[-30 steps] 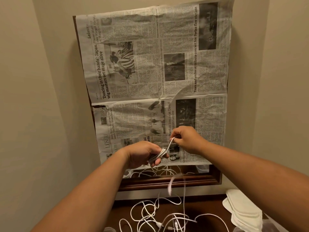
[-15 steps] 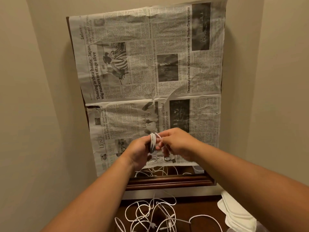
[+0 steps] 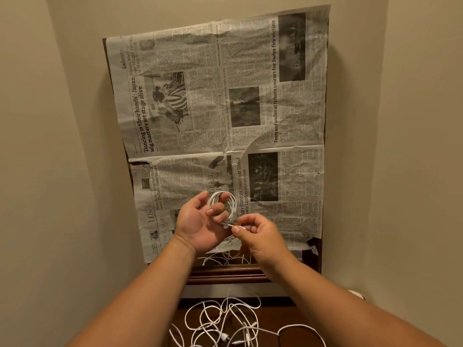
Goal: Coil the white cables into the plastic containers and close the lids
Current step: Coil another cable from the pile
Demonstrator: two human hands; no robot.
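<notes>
A white cable coil (image 3: 231,204) is wound in several loops around the fingers of my left hand (image 3: 200,221), palm turned toward me, held up in front of the newspaper. My right hand (image 3: 255,232) sits just below and right of the coil and pinches the cable's free end (image 3: 231,225) between thumb and forefinger. More loose white cables (image 3: 225,324) lie tangled on the dark wooden surface below. No plastic container is in view.
Newspaper sheets (image 3: 220,121) cover a mirror in a dark wooden frame (image 3: 225,274) on the wall ahead; a strip of uncovered glass reflects the cables. Beige walls close in on both sides. A white object (image 3: 355,294) peeks out behind my right forearm.
The view has tilted up slightly. My left hand turned palm toward me with the coil now spread around its fingers; my right hand dropped below the coil, holding the cable end.
</notes>
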